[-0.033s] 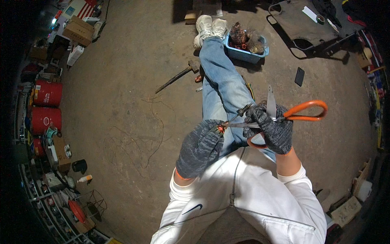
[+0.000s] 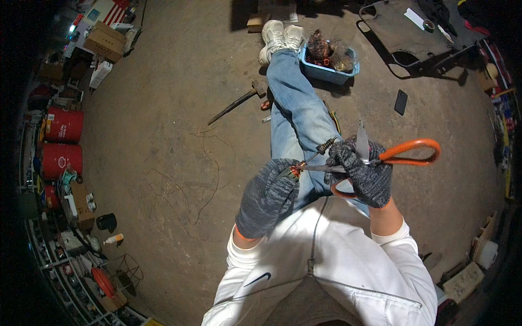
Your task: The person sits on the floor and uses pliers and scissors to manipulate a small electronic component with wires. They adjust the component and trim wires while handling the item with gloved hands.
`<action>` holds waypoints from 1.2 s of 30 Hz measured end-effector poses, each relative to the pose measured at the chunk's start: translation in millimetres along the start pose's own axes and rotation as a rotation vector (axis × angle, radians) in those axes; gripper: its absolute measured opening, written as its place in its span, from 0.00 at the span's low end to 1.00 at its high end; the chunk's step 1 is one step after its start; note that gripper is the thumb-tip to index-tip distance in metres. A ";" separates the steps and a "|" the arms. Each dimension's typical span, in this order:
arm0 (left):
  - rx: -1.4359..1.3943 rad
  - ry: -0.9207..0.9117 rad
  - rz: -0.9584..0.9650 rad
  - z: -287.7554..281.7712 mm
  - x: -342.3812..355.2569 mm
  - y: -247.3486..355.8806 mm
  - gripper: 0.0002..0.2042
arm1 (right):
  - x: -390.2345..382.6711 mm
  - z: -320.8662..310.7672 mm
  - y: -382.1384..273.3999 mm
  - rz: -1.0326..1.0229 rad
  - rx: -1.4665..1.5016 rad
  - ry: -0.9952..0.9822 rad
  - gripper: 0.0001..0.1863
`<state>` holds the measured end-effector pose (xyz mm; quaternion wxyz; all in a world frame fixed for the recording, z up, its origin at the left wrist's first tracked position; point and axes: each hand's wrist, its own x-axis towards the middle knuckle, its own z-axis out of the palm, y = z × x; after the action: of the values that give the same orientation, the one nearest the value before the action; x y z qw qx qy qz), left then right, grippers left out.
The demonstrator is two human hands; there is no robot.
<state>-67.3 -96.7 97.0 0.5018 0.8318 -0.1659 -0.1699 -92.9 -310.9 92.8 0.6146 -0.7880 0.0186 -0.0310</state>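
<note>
My left hand point(image 2: 267, 191), in a dark grey knitted glove, is closed around what looks like a small motor armature point(image 2: 296, 171). Red-orange copper windings show at its fingertips, and a thin shaft with a dark ridged end point(image 2: 326, 145) sticks out toward my right hand. My right hand point(image 2: 365, 176), gloved the same way, grips scissors point(image 2: 411, 151) with orange loop handles. Their blades stand wide apart: one points away from me, the other reaches left, its tip at the windings. Most of the armature is hidden inside the left glove.
Beyond my outstretched legs point(image 2: 291, 87) lies a blue bin point(image 2: 331, 74) of copper scrap. A hammer point(image 2: 234, 106) and loose thin wire point(image 2: 217, 168) lie left on the floor. Right are a phone point(image 2: 401, 102) and a folding chair point(image 2: 402, 38); red drums point(image 2: 62, 160) stand far left.
The scissors have shifted slightly: the upright blade's tip sits a little lower and the orange handle a little farther right. My left hand has barely moved.
</note>
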 end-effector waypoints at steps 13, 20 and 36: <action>-0.700 0.034 -0.148 -0.2 -3.5 8.5 0.13 | 2.2 6.4 5.4 -0.098 0.031 0.029 0.08; -0.382 0.143 -0.018 5.5 0.9 8.5 0.15 | -2.2 3.8 6.1 -0.240 -0.148 0.002 0.10; -0.800 0.358 0.142 17.7 4.8 18.4 0.14 | -10.1 39.8 -8.4 -0.079 0.287 -0.290 0.05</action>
<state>-72.9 -120.7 105.1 0.8154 0.5750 -0.0544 -0.0389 -100.2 -269.6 91.1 0.7152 -0.6886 -0.1055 0.0564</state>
